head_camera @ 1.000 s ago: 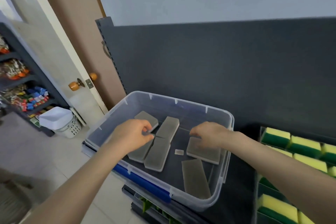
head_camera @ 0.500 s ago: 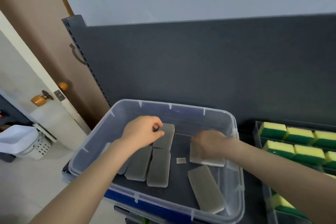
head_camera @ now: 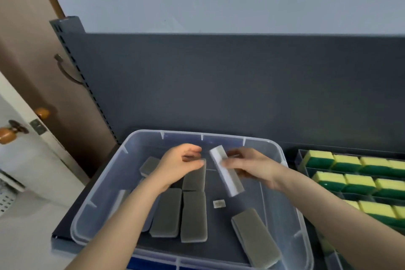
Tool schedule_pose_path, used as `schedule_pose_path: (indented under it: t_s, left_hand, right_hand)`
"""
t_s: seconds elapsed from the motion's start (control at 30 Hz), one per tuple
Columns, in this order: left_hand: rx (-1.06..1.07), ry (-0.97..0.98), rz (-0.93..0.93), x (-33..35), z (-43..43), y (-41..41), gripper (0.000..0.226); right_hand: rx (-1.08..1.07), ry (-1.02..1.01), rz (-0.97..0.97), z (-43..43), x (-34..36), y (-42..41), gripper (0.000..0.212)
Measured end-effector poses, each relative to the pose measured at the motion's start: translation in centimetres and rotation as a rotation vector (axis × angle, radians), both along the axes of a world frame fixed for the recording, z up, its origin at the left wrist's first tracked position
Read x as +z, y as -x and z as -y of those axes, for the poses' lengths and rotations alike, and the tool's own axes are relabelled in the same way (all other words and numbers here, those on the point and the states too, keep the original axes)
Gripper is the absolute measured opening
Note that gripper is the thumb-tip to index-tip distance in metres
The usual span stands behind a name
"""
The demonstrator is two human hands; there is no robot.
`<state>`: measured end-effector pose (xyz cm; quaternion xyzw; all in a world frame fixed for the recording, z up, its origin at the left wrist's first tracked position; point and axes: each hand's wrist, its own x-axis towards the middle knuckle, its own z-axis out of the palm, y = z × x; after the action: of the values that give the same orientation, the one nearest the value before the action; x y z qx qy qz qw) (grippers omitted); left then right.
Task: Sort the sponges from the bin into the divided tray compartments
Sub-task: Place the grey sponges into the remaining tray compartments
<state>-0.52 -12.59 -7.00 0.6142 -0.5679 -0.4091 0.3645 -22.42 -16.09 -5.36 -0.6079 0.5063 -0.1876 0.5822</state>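
Note:
A clear plastic bin [head_camera: 201,136] holds several flat grey sponges, among them one [head_camera: 194,217] in the middle and one [head_camera: 255,237] at the front right. My right hand [head_camera: 255,169] grips a grey-and-white sponge [head_camera: 232,184], lifted on edge above the bin floor. Just left of that sponge's far end, my left hand [head_camera: 177,165] hovers with thumb and fingers loosely curved and nothing between them. At the right, the divided tray [head_camera: 298,156] has rows of yellow-and-green sponges [head_camera: 341,182] in its compartments.
A small pale tag [head_camera: 219,204] lies on the bin floor. The bin and tray stand on a dark shelf with a tall dark back panel [head_camera: 219,83]. At the left, a white door with orange knobs [head_camera: 6,136] is open over a light floor.
My right hand has lifted a sponge off the bin floor and tipped it on edge. My left hand has opened and moved right towards it. The view has shifted right and closer.

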Motion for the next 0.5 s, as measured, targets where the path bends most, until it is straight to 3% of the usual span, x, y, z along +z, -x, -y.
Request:
schedule_pose_path:
  t_s: [0.1, 0.23, 0.4, 0.5]
  left_hand:
    - [-0.044, -0.033, -0.192, 0.7, -0.1, 0.3, 0.03]
    - [-0.095, -0.031, -0.214, 0.9, -0.4, 0.7, 0.027]
    - [-0.045, -0.01, -0.105, 0.5, 0.1, 0.5, 0.026]
    - [0.048, 0.048, -0.003, 0.1, 0.5, 0.0, 0.024]
  right_hand:
    - [-0.109, -0.293, 0.283, -0.6, 0.1, -0.4, 0.034]
    - [-0.056, -0.437, 0.309, -0.6, -0.5, -1.0, 0.039]
    - [-0.071, -0.39, 0.273, -0.6, -0.4, -1.4, 0.031]
    - [-0.007, -0.113, -0.062, -0.3, -0.3, -0.5, 0.032]
